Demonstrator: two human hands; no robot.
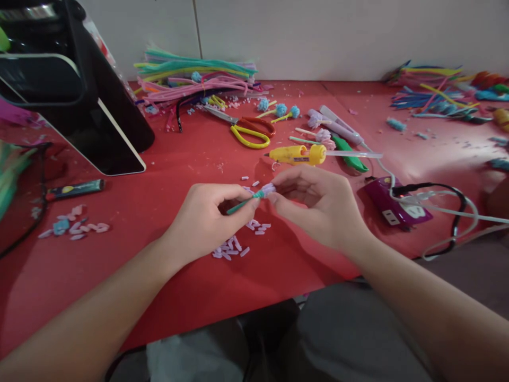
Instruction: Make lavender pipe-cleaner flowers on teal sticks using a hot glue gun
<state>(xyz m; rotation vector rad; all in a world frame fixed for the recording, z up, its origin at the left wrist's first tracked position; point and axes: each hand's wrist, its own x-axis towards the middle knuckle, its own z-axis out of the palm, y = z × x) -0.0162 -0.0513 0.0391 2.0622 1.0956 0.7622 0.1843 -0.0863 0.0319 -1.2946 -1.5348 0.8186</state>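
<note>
So the red tabletop point(178, 310) runs back to a pale wall point(318, 42), and its front edge cuts across just below the hands, right above the person's lap. There's decent elbow room: a bare red strip between the loose lilac bits point(230, 248) and that front edge, plus another bare patch between the black bottle point(125, 114) and the left hand point(204, 223). Right side's tighter, with the purple power block point(392, 200) and its cords near the right wrist, and the yellow glue gun point(296, 155) just beyond the knuckles. The left thumb and fingers are pinched together on a green stem point(237, 206), slanting up to the right above the table, between the 2 hands. The right hand point(324, 209) has thumb and index only slightly apart, tips right at the lilac petals point(269, 189) on the stem's far end; can't tell if they're really squeezing or just touching. Stem looks fuzzy and thin, petals are soft, stubby little strips bunched lengthwise, and the loose bits are the same kind of short rods. Farther back: scissors point(250, 136) with red and yellow loop handles, 3 round, nubbly blue puffs point(280, 110) on yellow stalks, and a messy heap of long fuzzy pipe cleaners point(199, 69) against the wall
</note>
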